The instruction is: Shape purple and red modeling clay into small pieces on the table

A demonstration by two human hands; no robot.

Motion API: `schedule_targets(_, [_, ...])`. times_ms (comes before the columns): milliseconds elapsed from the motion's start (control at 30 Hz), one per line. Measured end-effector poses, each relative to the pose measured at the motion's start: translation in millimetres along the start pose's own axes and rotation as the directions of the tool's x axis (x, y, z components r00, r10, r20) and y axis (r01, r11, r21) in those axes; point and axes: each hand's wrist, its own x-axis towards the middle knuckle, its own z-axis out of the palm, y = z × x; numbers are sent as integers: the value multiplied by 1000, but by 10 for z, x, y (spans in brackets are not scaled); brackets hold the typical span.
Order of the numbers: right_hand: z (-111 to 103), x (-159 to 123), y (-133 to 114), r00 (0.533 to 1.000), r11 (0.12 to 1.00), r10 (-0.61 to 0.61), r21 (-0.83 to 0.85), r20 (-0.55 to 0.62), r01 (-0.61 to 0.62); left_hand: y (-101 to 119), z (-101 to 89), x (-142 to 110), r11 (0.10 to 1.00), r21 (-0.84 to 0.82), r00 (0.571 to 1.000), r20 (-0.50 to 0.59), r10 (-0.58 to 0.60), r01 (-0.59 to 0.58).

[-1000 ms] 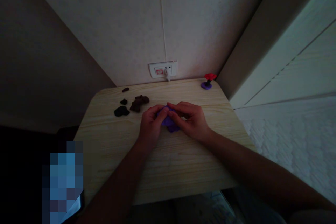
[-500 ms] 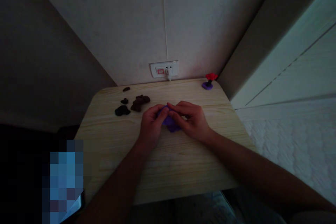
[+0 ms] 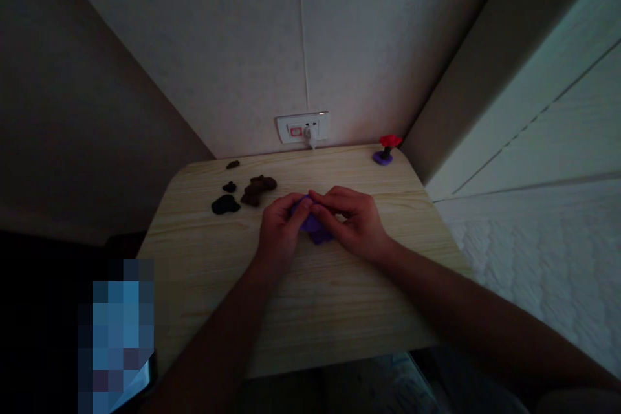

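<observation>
While the left hand [image 3: 280,225] and right hand [image 3: 356,221] are pinching the purple clay [image 3: 309,226] between their fingers [image 3: 326,202] over the tabletop [image 3: 339,310], it is looking light and soft, probably risking tears if stretched; gentle holds at its edge are likely suiting it.

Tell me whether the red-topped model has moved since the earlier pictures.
No. The red-topped model keeps its place to the right of the wall socket, at the table's far right corner.
</observation>
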Motion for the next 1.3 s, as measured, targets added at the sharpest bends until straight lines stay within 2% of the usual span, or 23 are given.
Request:
schedule_targets(200, [1, -7, 7, 1000, 999, -12, -31, -25, 11, 12, 20, 0, 997, -67, 1000, 20, -22, 24])
schedule_targets(433, [-1, 4, 20, 1000, 1000, 6, 3, 8, -6, 6, 3, 1, 998, -56, 999, 25, -27, 29])
schedule_targets(600, [12, -10, 21, 999, 999, 43, 9, -17, -43, 0, 3, 10, 997, -68, 999, 26, -26, 28])
schedule_targets(700, [9, -10, 25, 1000, 1000, 21, 1, -9, -21, 8, 5, 7, 996, -80, 999, 27, -26, 28])
schedule_targets(1067, [15, -22, 41, 1000, 1000, 7, -6, -19, -7, 56, 34, 4, 996, -86, 999, 11, -35, 36])
schedule_targets(1300, [18, -32, 47, 998, 998, 56, 28, -43, -55, 45, 41, 10, 990, -131, 998, -15, -61, 59])
